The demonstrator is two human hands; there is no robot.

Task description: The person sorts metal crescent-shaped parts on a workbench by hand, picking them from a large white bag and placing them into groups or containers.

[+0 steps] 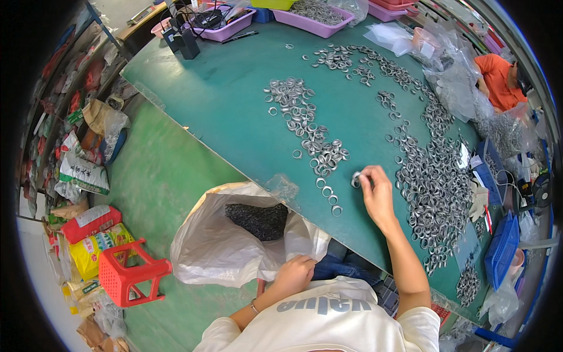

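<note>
My right hand [375, 190] rests on the green table [234, 100], fingertips pinched on a small silver metal ring [355, 180]. A trail of similar rings [311, 138] runs up the table to its left. A much larger heap of rings [437, 193] lies to its right. My left hand [295, 273] sits low by my lap, fingers curled on the edge of a white plastic sack [217, 246]. The sack stands open beside the table and holds a mass of dark small parts [258, 220].
A red plastic stool [126, 273] and bags of goods stand on the green floor at the left. Purple trays [311, 20] sit at the table's far end. Blue baskets [501, 249] lie at the right. A person in orange [498, 79] works at the far right.
</note>
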